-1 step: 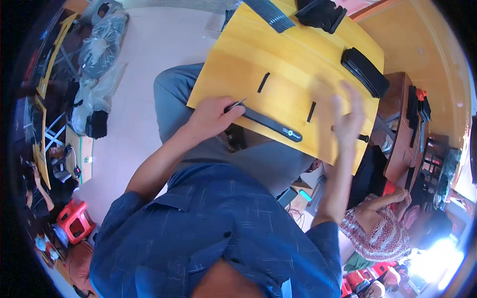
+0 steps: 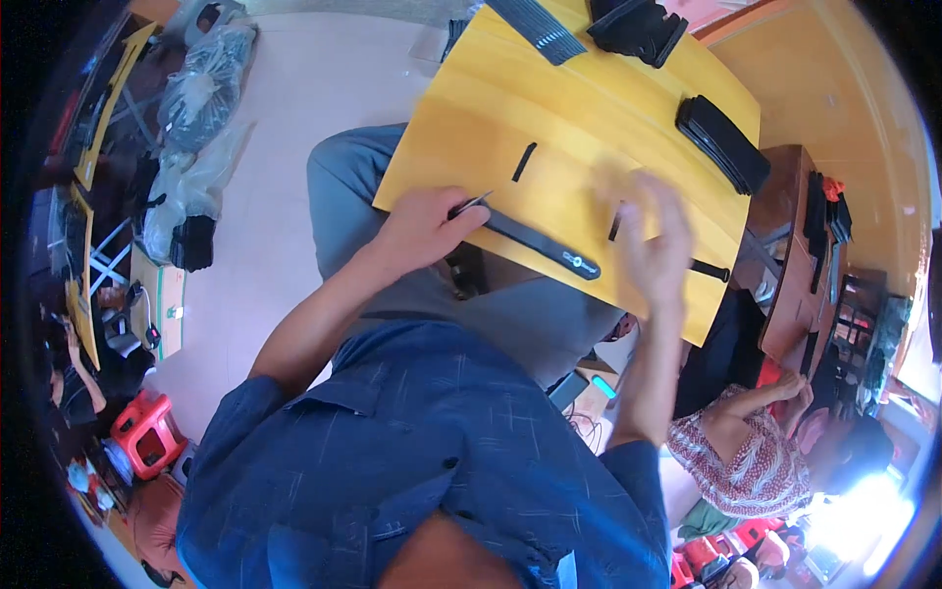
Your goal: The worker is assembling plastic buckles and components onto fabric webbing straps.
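Observation:
My left hand point(image 2: 429, 226) grips the end of a flat black strap point(image 2: 540, 243) at the near edge of a yellow board. A pointed metal tip point(image 2: 478, 200) sticks out beside its thumb; the rest of that tool is hidden. The strap has a small pale mark near its free end. My right hand point(image 2: 659, 240) hovers over the board's right part, smeared by motion, its fingers apart with nothing visible in them. Close to its thumb lies a short black strip point(image 2: 615, 222). Another short black strip point(image 2: 525, 162) lies farther left.
On the yellow board point(image 2: 579, 118) lie a black stack point(image 2: 721, 145), dark ribbed strips point(image 2: 538, 31) and a black bundle point(image 2: 638, 27). A black strip point(image 2: 710, 270) lies at its right edge. Another person point(image 2: 751, 442) sits at the right. Plastic bags point(image 2: 204, 88) stand on the left floor.
My right hand has shifted left over the board, toward the short black strip. My left hand and the strap stay almost where they were.

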Demonstrator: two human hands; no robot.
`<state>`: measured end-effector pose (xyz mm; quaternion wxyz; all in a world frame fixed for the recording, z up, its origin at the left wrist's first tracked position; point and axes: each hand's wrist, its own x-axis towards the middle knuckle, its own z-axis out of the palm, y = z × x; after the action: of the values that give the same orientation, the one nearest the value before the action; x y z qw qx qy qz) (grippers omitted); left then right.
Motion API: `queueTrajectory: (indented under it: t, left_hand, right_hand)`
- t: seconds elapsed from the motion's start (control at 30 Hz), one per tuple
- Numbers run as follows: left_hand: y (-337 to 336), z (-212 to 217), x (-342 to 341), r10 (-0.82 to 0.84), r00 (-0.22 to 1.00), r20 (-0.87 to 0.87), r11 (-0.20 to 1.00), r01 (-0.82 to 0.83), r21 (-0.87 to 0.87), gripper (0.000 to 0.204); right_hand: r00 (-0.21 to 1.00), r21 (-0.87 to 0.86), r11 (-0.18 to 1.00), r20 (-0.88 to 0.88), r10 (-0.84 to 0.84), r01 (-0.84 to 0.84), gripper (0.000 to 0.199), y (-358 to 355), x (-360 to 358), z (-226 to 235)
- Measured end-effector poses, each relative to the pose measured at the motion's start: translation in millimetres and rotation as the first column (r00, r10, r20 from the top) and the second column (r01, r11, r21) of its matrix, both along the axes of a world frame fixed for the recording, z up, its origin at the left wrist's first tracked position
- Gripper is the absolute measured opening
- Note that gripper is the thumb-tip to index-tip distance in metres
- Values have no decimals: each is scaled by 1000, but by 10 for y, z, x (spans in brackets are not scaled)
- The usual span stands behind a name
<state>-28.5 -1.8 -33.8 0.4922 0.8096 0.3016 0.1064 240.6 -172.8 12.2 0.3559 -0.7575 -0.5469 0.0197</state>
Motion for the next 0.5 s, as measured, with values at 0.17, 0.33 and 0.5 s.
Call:
queueTrajectory:
  t: [0.17,0.33,0.5]
  left_hand:
    - [1,7,66,49,999,-24,992,-52,-112,40]
    - [28,-70,61,72,997,37,997,-71,-35,39]
    - [16,43,-21,51,990,132,993,-64,95,30]
  right_hand:
    - [988,-56,996,-138,63,-71,33,-82,-715,-294]
    - [999,-54,998,-24,42,-44,30,-89,-801,-424]
    - [993,-112,993,-105,-54,42,31,-136,-864,-400]
